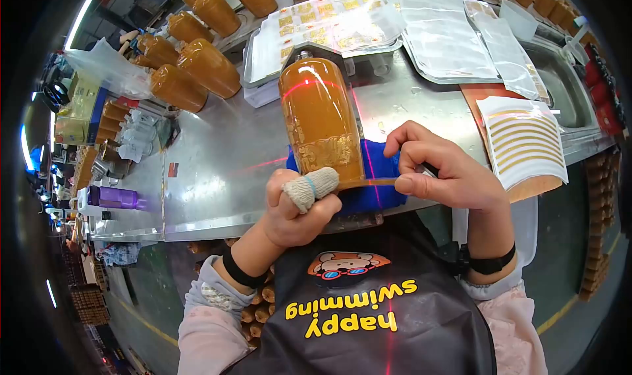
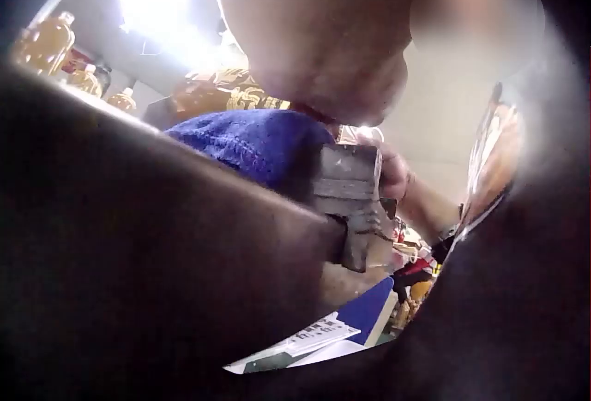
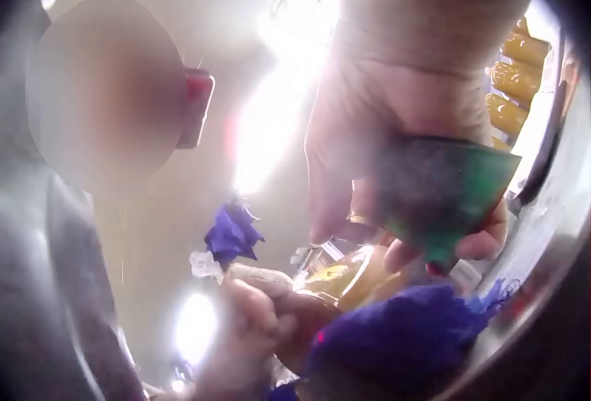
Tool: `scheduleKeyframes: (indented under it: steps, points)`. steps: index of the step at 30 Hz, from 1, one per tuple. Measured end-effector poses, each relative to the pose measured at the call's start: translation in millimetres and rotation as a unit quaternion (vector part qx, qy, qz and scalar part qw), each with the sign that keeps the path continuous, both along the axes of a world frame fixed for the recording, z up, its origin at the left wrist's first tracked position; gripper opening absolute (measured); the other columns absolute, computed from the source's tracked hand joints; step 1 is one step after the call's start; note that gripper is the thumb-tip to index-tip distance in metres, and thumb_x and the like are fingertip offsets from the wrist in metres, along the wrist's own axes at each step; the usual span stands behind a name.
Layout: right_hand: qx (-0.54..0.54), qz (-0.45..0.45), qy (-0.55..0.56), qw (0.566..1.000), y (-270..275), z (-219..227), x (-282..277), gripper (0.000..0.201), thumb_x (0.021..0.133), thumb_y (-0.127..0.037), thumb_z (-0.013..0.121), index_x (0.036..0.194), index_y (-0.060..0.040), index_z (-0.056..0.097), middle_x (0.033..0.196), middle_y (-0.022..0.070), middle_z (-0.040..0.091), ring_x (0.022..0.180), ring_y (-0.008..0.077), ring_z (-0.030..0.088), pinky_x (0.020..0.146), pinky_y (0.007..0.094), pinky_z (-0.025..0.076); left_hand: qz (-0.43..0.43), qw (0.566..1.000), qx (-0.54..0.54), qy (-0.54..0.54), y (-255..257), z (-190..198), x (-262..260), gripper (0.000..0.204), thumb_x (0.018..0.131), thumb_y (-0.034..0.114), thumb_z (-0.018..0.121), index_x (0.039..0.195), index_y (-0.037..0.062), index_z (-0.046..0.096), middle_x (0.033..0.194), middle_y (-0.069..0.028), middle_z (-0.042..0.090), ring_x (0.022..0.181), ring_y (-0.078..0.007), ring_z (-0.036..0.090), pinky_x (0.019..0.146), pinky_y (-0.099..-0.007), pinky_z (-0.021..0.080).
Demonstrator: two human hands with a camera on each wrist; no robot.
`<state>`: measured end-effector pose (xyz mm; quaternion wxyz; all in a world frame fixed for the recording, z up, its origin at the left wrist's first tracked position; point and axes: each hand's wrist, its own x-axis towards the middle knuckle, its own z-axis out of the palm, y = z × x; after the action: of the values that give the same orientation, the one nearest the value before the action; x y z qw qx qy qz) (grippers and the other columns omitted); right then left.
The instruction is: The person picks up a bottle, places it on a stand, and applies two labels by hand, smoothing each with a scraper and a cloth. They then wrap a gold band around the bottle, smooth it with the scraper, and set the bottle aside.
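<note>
An amber bottle (image 1: 319,118) with a gold patterned band lies on a blue cloth (image 1: 378,177) on the steel table (image 1: 210,177). My left hand (image 1: 299,204) curls at the bottle's base, and its thumb, in a knit cot, presses on the band's lower edge. A thin brown strip (image 1: 368,183) runs from that thumb to my right hand (image 1: 441,171), which pinches its other end. In the right wrist view the right hand also holds a green card (image 3: 443,193) above the bottle (image 3: 360,276) and cloth (image 3: 397,346). The left wrist view shows the cloth (image 2: 254,143) and a grey metal block (image 2: 355,198).
Several amber bottles (image 1: 197,65) lie at the back left. Sheets of gold decals (image 1: 329,19) and clear sleeves (image 1: 441,32) fill trays behind. A sheet of gold stripes (image 1: 523,138) lies at the right, beside a sink (image 1: 559,85). A purple bottle (image 1: 115,197) stands far left.
</note>
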<state>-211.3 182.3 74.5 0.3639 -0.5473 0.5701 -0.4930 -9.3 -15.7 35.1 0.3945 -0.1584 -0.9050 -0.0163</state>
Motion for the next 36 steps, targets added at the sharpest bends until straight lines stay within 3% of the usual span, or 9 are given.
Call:
scheduleKeyframes:
  steps: [6, 9, 12, 15, 18, 28, 30, 34, 36]
  points:
    - [0.061, -0.04, -0.027, 0.997, -0.4, -13.2, -3.3, 0.026, 0.088, -0.024, 0.069, 0.078, -0.0075, 0.052, 0.11, 0.0085, 0.047, 0.098, 0.0143, 0.043, 0.087, 0.0279, 0.036, 0.038, 0.999, 0.004, 0.009, -1.0, -6.9, 10.8, 0.036, 0.061, 0.0, 0.082, 0.077, 0.0171, 0.055, 0.105, -0.0124, 0.052, 0.089, -0.0329, 0.048, 0.071, -0.0413, 0.041]
    - [0.031, -0.048, 0.012, 0.998, -2.3, -25.8, -4.8, 0.024, 0.088, -0.024, 0.07, 0.085, -0.0023, 0.059, 0.107, 0.0116, 0.052, 0.099, 0.0214, 0.05, 0.086, 0.0314, 0.042, 0.053, 0.997, 0.038, 0.04, 1.0, -8.5, 10.4, 0.029, 0.057, 0.001, 0.077, 0.078, 0.0155, 0.063, 0.106, -0.0057, 0.059, 0.086, -0.0259, 0.053, 0.065, -0.0361, 0.045]
    - [0.064, -0.039, -0.016, 0.997, -3.2, -22.5, -4.1, 0.026, 0.088, -0.024, 0.069, 0.078, -0.0066, 0.052, 0.11, 0.0084, 0.048, 0.096, 0.0138, 0.044, 0.084, 0.0273, 0.038, 0.024, 0.999, 0.022, 0.018, -0.7, -6.9, 14.3, 0.035, 0.061, -0.002, 0.082, 0.077, 0.0167, 0.057, 0.104, -0.0129, 0.052, 0.09, -0.0332, 0.048, 0.071, -0.0428, 0.041]
    - [0.022, -0.02, 0.002, 1.0, 0.6, -10.9, -3.7, 0.025, 0.088, -0.023, 0.07, 0.081, -0.0031, 0.056, 0.107, 0.0114, 0.051, 0.098, 0.0199, 0.05, 0.085, 0.0303, 0.041, 0.004, 0.999, 0.042, -0.003, -0.8, -4.7, 13.9, 0.034, 0.06, -0.004, 0.08, 0.078, 0.0166, 0.06, 0.106, -0.0105, 0.052, 0.092, -0.0323, 0.048, 0.069, -0.0426, 0.041]
    - [0.008, -0.023, -0.017, 1.0, 4.2, -4.0, -3.3, 0.025, 0.088, -0.022, 0.068, 0.076, -0.0058, 0.053, 0.109, 0.0087, 0.048, 0.098, 0.0141, 0.045, 0.084, 0.0272, 0.038, -0.014, 1.0, 0.015, 0.003, -2.0, -3.4, 9.5, 0.032, 0.055, -0.001, 0.077, 0.077, 0.0172, 0.062, 0.107, -0.0062, 0.051, 0.093, -0.03, 0.048, 0.067, -0.0395, 0.041]
    - [0.053, -0.049, -0.033, 0.997, -0.2, -25.3, -3.9, 0.023, 0.09, -0.022, 0.069, 0.084, -0.0018, 0.058, 0.108, 0.0101, 0.052, 0.097, 0.018, 0.05, 0.084, 0.0298, 0.042, -0.081, 0.994, -0.076, 0.008, -1.9, 6.4, -13.3, 0.028, 0.051, 0.012, 0.072, 0.076, 0.0232, 0.065, 0.1, 0.0044, 0.052, 0.092, -0.0215, 0.045, 0.065, -0.0335, 0.041]
    - [0.045, -0.043, -0.024, 0.998, -1.8, -26.9, -3.8, 0.024, 0.09, -0.022, 0.068, 0.08, -0.0046, 0.054, 0.11, 0.0079, 0.049, 0.094, 0.0136, 0.046, 0.081, 0.0275, 0.041, -0.078, 0.993, -0.092, 0.006, 2.2, 12.0, -18.1, 0.028, 0.051, 0.012, 0.072, 0.076, 0.0228, 0.065, 0.102, 0.004, 0.053, 0.091, -0.0217, 0.045, 0.065, -0.0328, 0.041]
    - [0.049, -0.04, -0.023, 0.998, -5.3, -24.8, -2.3, 0.026, 0.09, -0.023, 0.068, 0.078, -0.0056, 0.053, 0.11, 0.0071, 0.048, 0.094, 0.0125, 0.045, 0.082, 0.0262, 0.04, -0.086, 0.995, -0.047, 0.005, -3.7, 5.3, -11.0, 0.027, 0.051, 0.013, 0.072, 0.076, 0.0225, 0.066, 0.106, 0.0032, 0.055, 0.091, -0.0221, 0.045, 0.064, -0.033, 0.041]
    - [0.038, -0.044, 0.004, 0.998, -6.9, -27.8, -3.0, 0.027, 0.09, -0.025, 0.069, 0.087, -0.0011, 0.058, 0.108, 0.0102, 0.051, 0.096, 0.018, 0.049, 0.083, 0.0295, 0.042, -0.06, 0.998, -0.013, 0.002, -2.1, -1.5, -3.0, 0.027, 0.051, 0.014, 0.072, 0.076, 0.0225, 0.066, 0.106, 0.0031, 0.055, 0.092, -0.0222, 0.044, 0.064, -0.0336, 0.041]
